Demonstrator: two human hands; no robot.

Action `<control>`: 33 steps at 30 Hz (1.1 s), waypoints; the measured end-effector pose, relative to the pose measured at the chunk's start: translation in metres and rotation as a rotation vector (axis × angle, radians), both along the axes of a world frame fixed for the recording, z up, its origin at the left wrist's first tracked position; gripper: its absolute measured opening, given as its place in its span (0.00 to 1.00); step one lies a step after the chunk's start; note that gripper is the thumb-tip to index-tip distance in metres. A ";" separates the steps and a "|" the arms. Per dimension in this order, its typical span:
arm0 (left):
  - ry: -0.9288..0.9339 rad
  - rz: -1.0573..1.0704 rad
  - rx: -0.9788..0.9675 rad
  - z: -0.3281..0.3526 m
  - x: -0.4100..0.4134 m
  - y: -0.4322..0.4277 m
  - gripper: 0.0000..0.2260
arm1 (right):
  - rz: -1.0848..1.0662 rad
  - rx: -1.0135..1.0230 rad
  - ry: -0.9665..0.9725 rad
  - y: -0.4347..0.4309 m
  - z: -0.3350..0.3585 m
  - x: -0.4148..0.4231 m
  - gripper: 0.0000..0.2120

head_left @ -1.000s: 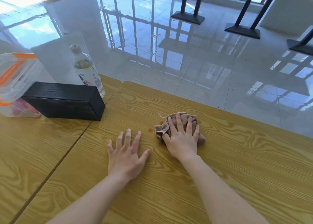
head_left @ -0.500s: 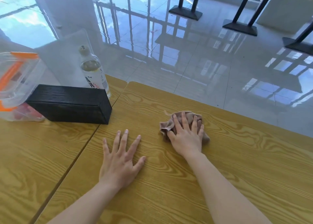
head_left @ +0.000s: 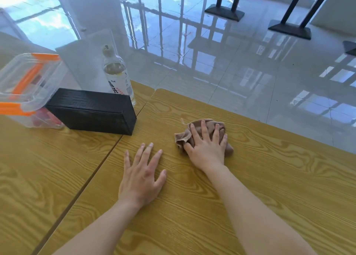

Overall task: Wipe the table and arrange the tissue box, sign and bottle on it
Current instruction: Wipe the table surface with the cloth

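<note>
My right hand (head_left: 207, 147) presses flat, fingers spread, on a crumpled brown cloth (head_left: 181, 138) on the yellow wood-grain table (head_left: 269, 187). My left hand (head_left: 141, 175) rests palm down on the table beside it, fingers straight. A black tissue box (head_left: 92, 110) lies at the left. Behind it stands a clear plastic bottle (head_left: 117, 75) with a white label. A clear acrylic sign (head_left: 84, 62) stands behind the bottle at the table's far edge.
A clear plastic container with orange clips (head_left: 25, 89) sits left of the tissue box. A seam (head_left: 100, 162) divides two tabletops. Beyond the far edge lies a shiny tiled floor with black table bases (head_left: 224, 12).
My right hand has slid the cloth slightly to the right and away. My left hand stays flat on the table. The view has shifted a little to the left.
</note>
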State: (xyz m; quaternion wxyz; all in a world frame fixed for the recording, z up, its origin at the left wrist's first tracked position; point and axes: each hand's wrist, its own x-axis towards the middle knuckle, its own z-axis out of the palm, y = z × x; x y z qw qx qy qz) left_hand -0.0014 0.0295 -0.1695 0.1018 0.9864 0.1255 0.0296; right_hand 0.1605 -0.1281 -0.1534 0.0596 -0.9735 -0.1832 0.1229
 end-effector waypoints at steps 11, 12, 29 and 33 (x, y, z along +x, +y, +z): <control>-0.075 0.079 -0.037 -0.002 0.000 0.001 0.22 | -0.030 -0.089 -0.049 -0.120 -0.001 -0.028 0.28; -0.065 0.079 -0.030 -0.001 0.000 0.000 0.22 | -0.066 -0.076 -0.056 -0.112 -0.002 -0.044 0.29; -0.042 0.040 -0.149 0.006 -0.003 0.008 0.28 | 0.023 0.016 -0.029 0.005 0.000 -0.091 0.31; 0.041 -0.046 -0.254 0.011 -0.020 0.024 0.29 | 0.286 0.016 -0.145 -0.042 -0.009 -0.136 0.26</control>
